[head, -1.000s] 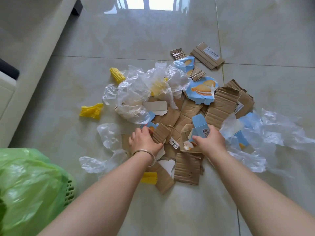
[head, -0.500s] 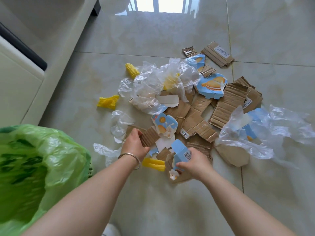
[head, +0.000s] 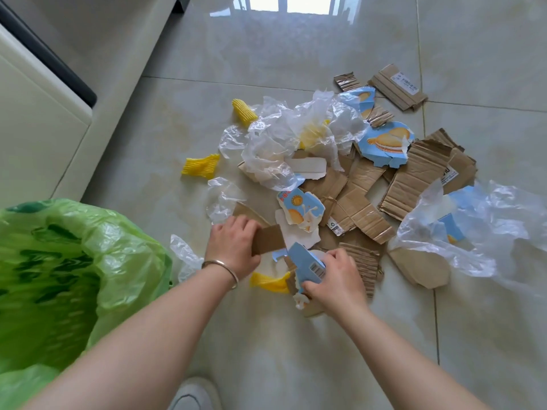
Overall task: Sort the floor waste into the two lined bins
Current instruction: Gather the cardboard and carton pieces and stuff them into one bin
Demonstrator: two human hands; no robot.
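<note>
Head view, left hand (head: 233,247) gripping a brown cardboard scrap (head: 268,240), right hand (head: 336,279) clutching a blue carton piece (head: 306,263), green-lined bin (head: 59,276) cropped at left edge, second bin unseen.

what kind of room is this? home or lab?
Probably a home, likely a living area: glossy beige floor tiles, a pale sofa-like furniture edge on the left, and a window reflection on the floor. A green-lined bin stands beside household packaging scraps.

the lined bin (head: 59,276) is set left of the waste pile (head: 340,184); foam pieces (head: 201,167) are scattered between them; plastic film (head: 488,232) is spread right of the pile.
</note>
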